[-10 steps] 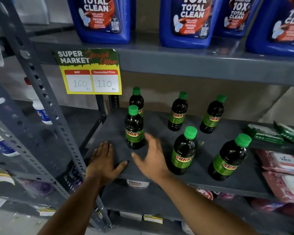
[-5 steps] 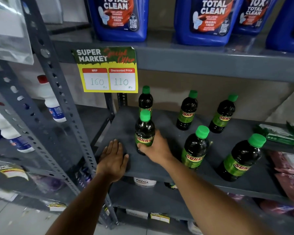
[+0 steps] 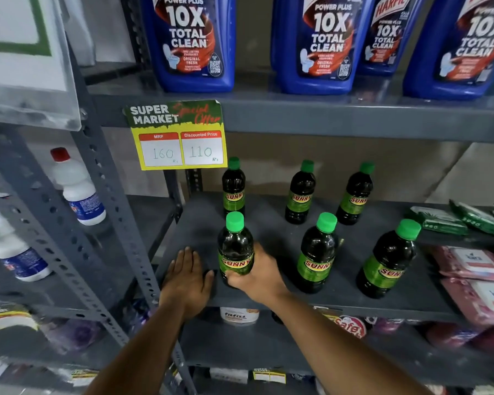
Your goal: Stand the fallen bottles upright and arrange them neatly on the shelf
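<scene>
Several dark bottles with green caps and green "SUNNY" labels stand upright on the grey shelf [image 3: 271,220], in a back row and a front row. My right hand [image 3: 257,276] grips the lower part of the front left bottle [image 3: 235,246] at the shelf's front edge. My left hand [image 3: 186,276] lies flat on the shelf just left of that bottle, fingers apart, holding nothing. The front middle bottle [image 3: 317,253] and front right bottle [image 3: 388,259] stand apart to the right. The back left bottle [image 3: 233,188] stands directly behind the held one.
Blue cleaner jugs [image 3: 193,41] fill the shelf above, with a yellow price tag [image 3: 180,136] hanging from its edge. Green packets [image 3: 437,220] and pink wipe packs [image 3: 474,269] lie at the right. White bottles [image 3: 77,186] stand behind the perforated upright [image 3: 97,195] at left.
My right hand went from open in front of the front left bottle to closed around its lower part. The left hand stayed flat on the shelf. The view tilted up.
</scene>
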Demonstrator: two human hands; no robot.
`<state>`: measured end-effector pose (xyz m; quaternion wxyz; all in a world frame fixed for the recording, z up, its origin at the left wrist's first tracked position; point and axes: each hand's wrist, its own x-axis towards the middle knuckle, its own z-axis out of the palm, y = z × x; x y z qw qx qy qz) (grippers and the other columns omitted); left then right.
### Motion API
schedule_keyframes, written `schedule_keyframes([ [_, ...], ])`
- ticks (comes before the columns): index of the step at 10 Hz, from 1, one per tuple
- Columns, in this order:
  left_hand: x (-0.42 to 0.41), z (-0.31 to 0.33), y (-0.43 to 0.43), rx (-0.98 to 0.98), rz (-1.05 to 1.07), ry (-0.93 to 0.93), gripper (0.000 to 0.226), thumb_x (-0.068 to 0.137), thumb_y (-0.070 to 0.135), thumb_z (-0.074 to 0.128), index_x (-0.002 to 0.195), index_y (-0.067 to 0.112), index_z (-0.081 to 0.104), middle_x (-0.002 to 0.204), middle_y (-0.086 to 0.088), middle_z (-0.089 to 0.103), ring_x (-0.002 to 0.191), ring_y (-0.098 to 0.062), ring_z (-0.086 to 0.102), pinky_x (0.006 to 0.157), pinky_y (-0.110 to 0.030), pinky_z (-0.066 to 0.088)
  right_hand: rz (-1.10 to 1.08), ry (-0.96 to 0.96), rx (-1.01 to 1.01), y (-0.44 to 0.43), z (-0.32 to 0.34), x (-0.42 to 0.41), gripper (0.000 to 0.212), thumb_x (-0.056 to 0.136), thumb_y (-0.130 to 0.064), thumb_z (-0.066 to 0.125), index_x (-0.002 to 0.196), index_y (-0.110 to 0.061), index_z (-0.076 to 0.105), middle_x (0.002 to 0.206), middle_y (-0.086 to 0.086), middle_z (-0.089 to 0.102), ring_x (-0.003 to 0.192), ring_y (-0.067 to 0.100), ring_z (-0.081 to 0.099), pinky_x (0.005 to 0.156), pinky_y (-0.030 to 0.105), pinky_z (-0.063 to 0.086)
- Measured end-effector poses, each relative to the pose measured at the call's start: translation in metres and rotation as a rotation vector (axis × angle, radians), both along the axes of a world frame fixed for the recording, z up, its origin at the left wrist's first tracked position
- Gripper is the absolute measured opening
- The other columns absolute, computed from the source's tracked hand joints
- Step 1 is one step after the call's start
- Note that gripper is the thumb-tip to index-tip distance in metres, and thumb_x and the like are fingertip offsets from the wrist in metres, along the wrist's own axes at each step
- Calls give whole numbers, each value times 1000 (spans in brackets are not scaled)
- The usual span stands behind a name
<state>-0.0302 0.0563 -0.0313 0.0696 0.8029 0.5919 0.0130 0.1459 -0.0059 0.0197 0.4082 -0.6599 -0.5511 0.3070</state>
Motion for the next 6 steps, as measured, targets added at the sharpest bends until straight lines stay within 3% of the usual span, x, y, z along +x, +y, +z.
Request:
schedule_keyframes([
  [4,-1,1,-1,9,-1,-23,71,98,49,15,150,2,5,160,-17,0,147,-29,-1,120,-41,2,18,22,-36,-4,5,-2,54,62,-27,80,110,-30,54,100,-11,67,94,6,65,83,31,55],
  [5,0,0,-2,17,-2,-48,71,98,49,17,150,2,7,160,-18,2,147,-30,1,120,-42,4,54,29,-28,-10,10,1,71,69,-26,83,128,-26,44,110,-15,61,105,5,60,92,27,49],
  [6,1,2,-4,9,33,-38,71,98,49,14,150,3,4,161,-17,-1,147,-29,0,120,-41,3,35,-16,64,-32,9,3,101,71,-43,81,150,-20,21,142,-6,45,132,6,41,107,23,33],
])
